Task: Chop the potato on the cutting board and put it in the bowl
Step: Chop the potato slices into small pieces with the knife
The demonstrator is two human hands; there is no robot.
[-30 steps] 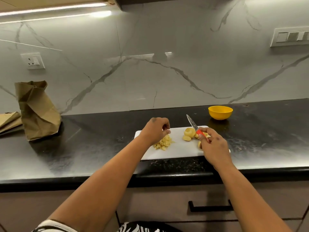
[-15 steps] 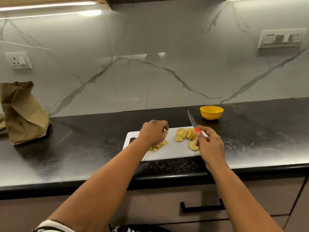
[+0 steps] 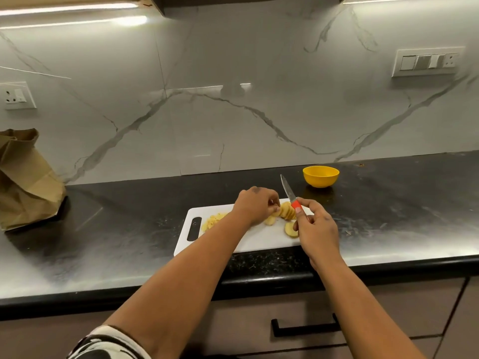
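Observation:
A white cutting board (image 3: pixel 259 239) lies on the black counter. A row of round potato slices (image 3: pixel 287 210) stands on it, and my left hand (image 3: pixel 255 204) pinches the left end of that row. One loose slice (image 3: pixel 290 230) lies flat near my right hand (image 3: pixel 315 229), which grips a small knife (image 3: pixel 289 192) by its red handle, blade pointing up and away. A pile of chopped potato bits (image 3: pixel 213 221) sits on the board's left part. The yellow bowl (image 3: pixel 321 176) stands behind the board to the right; its inside is not visible.
A crumpled brown paper bag (image 3: pixel 23 180) stands on the counter at far left. The marble wall carries a socket (image 3: pixel 16 95) on the left and a switch panel (image 3: pixel 427 62) on the right. A drawer handle (image 3: pixel 305 329) is below the counter edge.
My left hand has left the chopped pile and moved right onto the row of slices. The view has shifted to the right. My right hand still holds the knife up.

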